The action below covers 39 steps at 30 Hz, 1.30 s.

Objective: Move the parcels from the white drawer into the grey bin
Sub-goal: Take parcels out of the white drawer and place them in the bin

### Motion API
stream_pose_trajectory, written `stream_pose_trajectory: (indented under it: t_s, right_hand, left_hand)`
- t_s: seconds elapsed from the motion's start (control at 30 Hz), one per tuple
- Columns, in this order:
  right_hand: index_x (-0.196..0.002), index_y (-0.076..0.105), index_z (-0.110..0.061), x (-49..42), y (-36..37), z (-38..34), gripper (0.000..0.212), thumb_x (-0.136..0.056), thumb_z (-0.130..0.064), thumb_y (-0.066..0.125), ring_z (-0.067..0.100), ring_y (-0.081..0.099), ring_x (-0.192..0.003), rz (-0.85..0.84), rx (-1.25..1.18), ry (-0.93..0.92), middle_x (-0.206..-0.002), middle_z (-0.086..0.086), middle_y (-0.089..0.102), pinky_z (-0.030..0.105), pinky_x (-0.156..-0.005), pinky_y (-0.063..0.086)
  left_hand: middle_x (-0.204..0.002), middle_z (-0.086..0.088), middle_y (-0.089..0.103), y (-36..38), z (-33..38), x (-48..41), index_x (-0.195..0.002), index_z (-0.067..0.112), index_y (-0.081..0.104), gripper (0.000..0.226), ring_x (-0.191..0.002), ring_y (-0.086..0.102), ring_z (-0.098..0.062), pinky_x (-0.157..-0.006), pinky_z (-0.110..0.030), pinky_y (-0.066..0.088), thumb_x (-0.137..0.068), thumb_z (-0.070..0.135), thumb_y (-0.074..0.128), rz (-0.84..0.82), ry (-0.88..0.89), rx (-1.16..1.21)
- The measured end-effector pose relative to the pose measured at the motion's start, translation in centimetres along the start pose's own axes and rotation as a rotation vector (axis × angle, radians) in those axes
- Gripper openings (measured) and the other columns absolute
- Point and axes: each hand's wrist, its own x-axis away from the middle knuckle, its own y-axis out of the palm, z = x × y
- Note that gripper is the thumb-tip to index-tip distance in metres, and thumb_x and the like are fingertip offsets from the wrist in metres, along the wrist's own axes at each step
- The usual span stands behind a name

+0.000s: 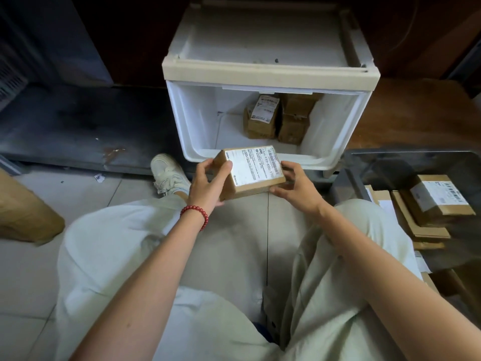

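A brown cardboard parcel (251,170) with a white shipping label on top is held just in front of the white drawer (197,149), above the floor. My left hand (208,185) grips its left end and my right hand (296,187) grips its right end. Further cardboard parcels (279,117) stand stacked at the back right of the pulled-out drawer. The grey bin (364,165) sits at the right, with labelled parcels (437,201) lying inside it.
The white drawer cabinet (268,71) stands behind the open drawer. A dark low platform (78,131) runs along the left. My white shoe (168,173) and light trousers (125,256) fill the foreground. A tan object (23,212) sits at the left edge.
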Motion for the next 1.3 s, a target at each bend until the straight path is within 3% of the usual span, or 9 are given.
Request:
stream_pose_trajectory:
  t_s: [0.17,0.3,0.5,0.6,0.77,0.97,1.1,1.2,1.3]
  right_hand:
    - [-0.119,0.039,-0.022,-0.6,-0.1,0.8,0.048,-0.085,-0.023,0.072,0.015,0.058,-0.096,0.110,-0.237,0.059,-0.111,-0.002,0.056,0.032,-0.082,0.052]
    - [-0.099,0.040,-0.033,-1.0,0.0,1.3,0.035,-0.085,-0.032,0.072,0.014,0.059,-0.095,0.142,-0.312,0.097,-0.109,0.000,0.059,0.033,-0.077,0.054]
    - [-0.114,0.046,-0.021,-1.4,0.0,2.0,0.041,-0.085,-0.040,0.069,0.012,0.061,-0.098,0.218,-0.247,0.108,-0.107,-0.006,0.060,0.030,-0.074,0.056]
    - [-0.122,0.054,-0.016,-1.5,-0.1,1.9,0.054,-0.080,-0.048,0.070,0.013,0.060,-0.102,0.170,-0.220,0.134,-0.115,-0.006,0.061,0.035,-0.086,0.056]
    - [-0.135,0.041,-0.024,-1.3,0.1,1.6,0.091,-0.061,-0.058,0.080,0.008,0.059,-0.108,0.088,-0.247,0.139,-0.123,-0.008,0.055,0.028,-0.082,0.054]
    - [-0.125,0.048,-0.020,-1.6,0.0,2.0,0.077,-0.064,-0.050,0.083,0.010,0.059,-0.106,0.057,-0.196,0.123,-0.117,-0.008,0.058,0.030,-0.089,0.052]
    - [-0.126,0.046,-0.025,-1.4,0.1,1.4,0.071,-0.070,-0.049,0.080,0.006,0.058,-0.103,0.018,-0.196,0.109,-0.115,-0.015,0.054,0.021,-0.077,0.047]
    - [-0.132,0.044,-0.025,-1.1,0.0,0.7,0.078,-0.069,-0.058,0.076,0.002,0.055,-0.105,0.001,-0.213,0.107,-0.119,-0.016,0.053,0.018,-0.075,0.045]
    - [-0.131,0.046,-0.026,-0.5,0.0,0.1,0.081,-0.067,-0.069,0.070,-0.001,0.055,-0.107,-0.039,-0.231,0.105,-0.125,-0.013,0.054,0.015,-0.075,0.044]
  left_hand:
    - [-0.139,0.005,0.047,-0.4,-0.3,-0.6,-0.139,0.034,0.043,0.065,-0.118,0.054,-0.023,-0.072,-0.035,0.058,-0.082,0.061,0.058,-0.044,-0.009,-0.061]
    - [-0.126,0.004,0.056,-0.4,-0.5,-0.4,-0.113,0.040,0.050,0.035,-0.111,0.058,-0.019,-0.068,-0.032,0.056,-0.083,0.055,0.061,-0.077,0.011,-0.067]
    - [-0.123,0.006,0.055,-0.5,-0.7,-0.3,-0.105,0.053,0.051,0.025,-0.113,0.054,-0.014,-0.067,-0.028,0.052,-0.083,0.062,0.056,-0.151,0.062,-0.198]
    - [-0.114,0.007,0.056,-0.4,-0.9,-0.3,-0.115,0.049,0.049,0.033,-0.109,0.055,-0.014,-0.069,-0.028,0.052,-0.084,0.062,0.054,-0.146,0.055,-0.209]
    - [-0.100,0.018,0.059,-0.6,-1.1,-0.4,-0.110,0.043,0.060,0.036,-0.089,0.057,-0.006,-0.075,-0.028,0.052,-0.082,0.064,0.056,-0.045,0.044,-0.178]
    - [-0.073,0.028,0.066,-0.8,-1.6,-1.2,-0.079,0.044,0.067,0.014,-0.087,0.062,0.001,-0.090,-0.036,0.053,-0.069,0.054,0.069,0.016,0.131,-0.206]
    - [-0.076,0.015,0.064,-0.9,-1.9,-1.6,-0.090,0.038,0.068,0.011,-0.078,0.060,-0.005,-0.089,-0.038,0.053,-0.080,0.039,0.072,0.030,0.191,-0.230]
    - [-0.091,0.014,0.067,-0.8,-1.6,-1.4,-0.087,0.035,0.064,0.016,-0.088,0.062,0.001,-0.082,-0.022,0.050,-0.080,0.048,0.069,0.055,0.192,-0.225]
    - [-0.078,0.017,0.061,-0.5,-1.3,-1.0,-0.079,0.028,0.056,0.030,-0.072,0.058,0.008,-0.064,-0.011,0.041,-0.082,0.057,0.061,0.102,0.199,-0.253]
